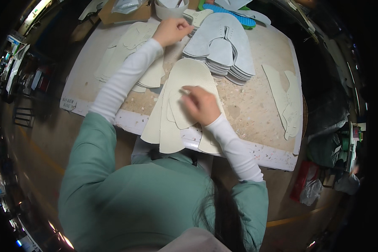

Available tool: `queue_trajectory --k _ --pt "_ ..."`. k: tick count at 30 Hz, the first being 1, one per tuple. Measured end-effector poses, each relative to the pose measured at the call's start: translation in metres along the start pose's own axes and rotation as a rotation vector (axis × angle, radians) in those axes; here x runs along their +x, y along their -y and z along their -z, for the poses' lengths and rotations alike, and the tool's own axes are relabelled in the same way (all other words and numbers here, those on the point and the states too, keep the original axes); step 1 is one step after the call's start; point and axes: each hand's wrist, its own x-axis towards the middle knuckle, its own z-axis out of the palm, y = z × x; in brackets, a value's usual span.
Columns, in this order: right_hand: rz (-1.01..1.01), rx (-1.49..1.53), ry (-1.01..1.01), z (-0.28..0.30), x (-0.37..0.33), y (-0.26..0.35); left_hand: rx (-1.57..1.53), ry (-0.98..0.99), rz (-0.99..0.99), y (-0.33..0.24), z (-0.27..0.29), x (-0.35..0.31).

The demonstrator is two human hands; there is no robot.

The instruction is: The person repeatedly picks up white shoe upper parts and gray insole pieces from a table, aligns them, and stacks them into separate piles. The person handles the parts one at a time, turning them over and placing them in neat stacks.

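Note:
My left hand [172, 32] reaches to the far side of the table, its fingers curled together beside a small stack of cream cut pieces [198, 16]. Whether anything is pinched in those fingers cannot be made out. Over the cream U-shaped shoe-upper pieces [189, 71] in front of me hovers my right hand [201, 106], fingers loosely apart and slightly blurred. Beneath it lies a smaller rounded cream piece [178, 113] on top of the larger ones, whose lower ends hang past the table's near edge.
A thick stack of pale grey upper pieces [235, 38] stands at the far middle. More cream pieces [132, 54] lie fanned on the left, and cream offcuts [287, 105] on the right. Behind are a cardboard box [126, 11], a white tub [170, 10] and a blue sole-shaped item [235, 14].

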Motion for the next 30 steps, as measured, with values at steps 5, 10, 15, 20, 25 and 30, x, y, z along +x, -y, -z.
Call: queue_trajectory --k 5,10,15,20,25,30 --pt "0.12 -0.366 -0.015 -0.025 -0.015 0.021 0.053 0.326 0.1 -0.018 0.02 -0.083" --pt "0.065 -0.296 0.038 -0.008 -0.013 0.01 0.197 0.515 0.001 -0.021 0.019 -0.142" --pt "-0.23 0.183 0.062 0.023 -0.002 -0.003 0.068 0.498 -0.088 -0.021 0.012 -0.17" --pt "0.004 -0.072 0.265 0.008 -0.028 0.022 -0.315 0.577 0.26 -0.024 0.011 -0.163" --pt "0.032 -0.257 0.07 -0.007 -0.039 0.027 -0.824 0.134 0.293 -0.014 0.015 -0.135" --pt "-0.113 0.007 0.056 0.013 -0.022 0.019 -1.764 0.375 0.291 0.002 0.025 -0.115"
